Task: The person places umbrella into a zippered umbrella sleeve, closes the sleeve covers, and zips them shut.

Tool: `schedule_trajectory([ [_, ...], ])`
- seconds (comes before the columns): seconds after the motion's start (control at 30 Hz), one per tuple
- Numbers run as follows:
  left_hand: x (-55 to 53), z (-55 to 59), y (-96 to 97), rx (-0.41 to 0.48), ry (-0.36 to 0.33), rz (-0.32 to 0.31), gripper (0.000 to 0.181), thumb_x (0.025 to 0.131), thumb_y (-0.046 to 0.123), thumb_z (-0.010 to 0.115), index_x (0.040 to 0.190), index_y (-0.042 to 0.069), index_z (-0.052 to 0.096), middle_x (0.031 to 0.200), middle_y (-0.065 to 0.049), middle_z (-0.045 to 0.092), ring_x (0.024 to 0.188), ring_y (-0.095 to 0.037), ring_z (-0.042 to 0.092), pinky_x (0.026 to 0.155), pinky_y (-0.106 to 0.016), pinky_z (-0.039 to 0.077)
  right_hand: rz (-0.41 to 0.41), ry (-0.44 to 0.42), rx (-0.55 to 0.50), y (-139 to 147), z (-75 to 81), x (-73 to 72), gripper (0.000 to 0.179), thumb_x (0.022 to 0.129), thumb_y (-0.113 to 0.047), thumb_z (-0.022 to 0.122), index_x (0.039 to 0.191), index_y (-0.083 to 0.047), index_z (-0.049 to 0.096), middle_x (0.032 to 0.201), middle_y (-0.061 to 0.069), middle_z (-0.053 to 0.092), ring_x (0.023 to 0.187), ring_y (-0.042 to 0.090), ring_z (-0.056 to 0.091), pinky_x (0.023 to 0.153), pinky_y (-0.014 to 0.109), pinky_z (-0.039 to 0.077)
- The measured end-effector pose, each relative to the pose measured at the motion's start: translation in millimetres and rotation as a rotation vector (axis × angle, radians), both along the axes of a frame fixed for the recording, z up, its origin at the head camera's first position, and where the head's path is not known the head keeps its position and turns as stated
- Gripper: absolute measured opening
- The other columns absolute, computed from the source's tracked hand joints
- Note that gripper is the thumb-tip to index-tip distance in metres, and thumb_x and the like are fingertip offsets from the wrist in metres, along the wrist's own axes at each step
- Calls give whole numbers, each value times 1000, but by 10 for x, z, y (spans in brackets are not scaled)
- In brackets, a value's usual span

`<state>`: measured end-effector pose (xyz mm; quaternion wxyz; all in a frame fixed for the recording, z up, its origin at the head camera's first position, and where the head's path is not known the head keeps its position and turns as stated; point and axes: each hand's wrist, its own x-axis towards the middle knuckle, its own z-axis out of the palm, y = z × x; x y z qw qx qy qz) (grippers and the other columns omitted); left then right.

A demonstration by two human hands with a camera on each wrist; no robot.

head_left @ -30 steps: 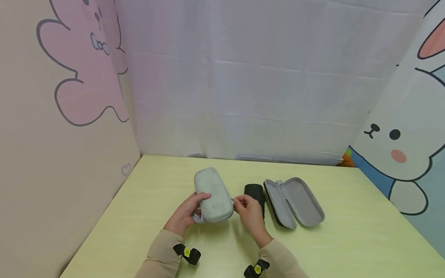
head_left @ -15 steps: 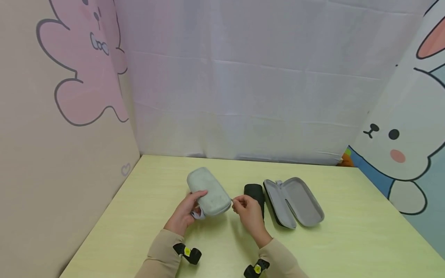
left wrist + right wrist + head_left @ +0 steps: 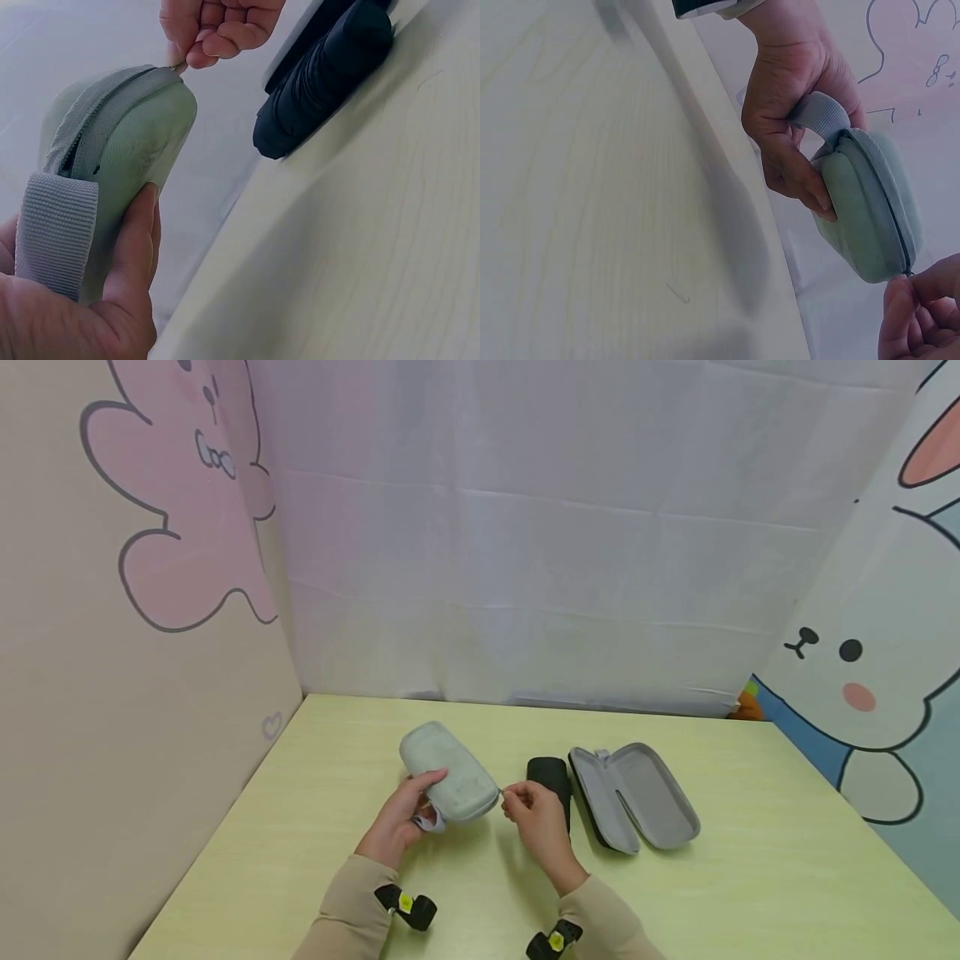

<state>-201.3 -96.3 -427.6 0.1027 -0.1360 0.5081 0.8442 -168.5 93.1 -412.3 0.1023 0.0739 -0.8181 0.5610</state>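
My left hand (image 3: 397, 818) grips a pale green zippered case (image 3: 453, 772) above the table, its thumb lying over the top face. A grey webbing loop (image 3: 58, 232) sticks out at the end by that hand. My right hand (image 3: 540, 827) pinches the small zipper pull (image 3: 909, 273) at the case's near right corner. Along the case's edge runs the grey zipper (image 3: 94, 124), with a dark narrow gap between its tapes near the loop. The case is tilted, its far end pointing to the left. What it holds inside is hidden.
Just beyond my right hand lies a black folded umbrella (image 3: 550, 774), partly covered by that hand. To its right an opened hard case (image 3: 660, 797) with grey lining lies on the yellowish table (image 3: 757, 860). A white cloth (image 3: 525, 568) hangs behind.
The green case has turned, its far end swinging left, and has shifted slightly left. Both hands keep their hold, and the right hand has hardly moved. The umbrella and opened case are unmoved.
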Motion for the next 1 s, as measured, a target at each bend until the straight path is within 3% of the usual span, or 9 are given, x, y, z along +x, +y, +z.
schedule_trajectory([
  [0.4,19,12,20,51,10,38,58,89,21,60,132,2,28,117,-13,48,87,-22,50,69,-26,37,0,-2,29,-26,13,24,12,90,-5,59,91,6,64,75,7,64,69,17,62,61,24,50],
  [0.57,19,22,-2,65,-2,39,54,88,22,59,129,3,31,106,-10,53,69,-14,49,59,-22,33,-8,-4,11,-21,23,9,12,90,-5,59,90,6,64,75,6,64,69,16,62,61,24,50],
  [0.67,8,34,-39,125,-8,36,56,87,20,57,131,4,26,106,-14,52,69,-13,54,60,-21,42,-23,2,7,-7,31,-12,10,90,-5,59,89,4,64,75,6,64,68,15,61,61,25,50],
  [0.8,3,53,-49,230,17,18,60,89,13,52,136,2,17,114,-20,43,87,-23,59,77,-32,50,-44,18,3,7,52,-40,11,91,-5,59,91,4,64,75,6,64,68,16,61,61,26,50],
  [1.0,16,64,2,254,37,61,45,91,9,51,128,-1,28,110,-19,46,89,-24,59,87,-39,46,-62,6,11,-2,63,-53,13,91,-6,58,94,6,64,75,5,64,68,15,62,61,26,50],
])
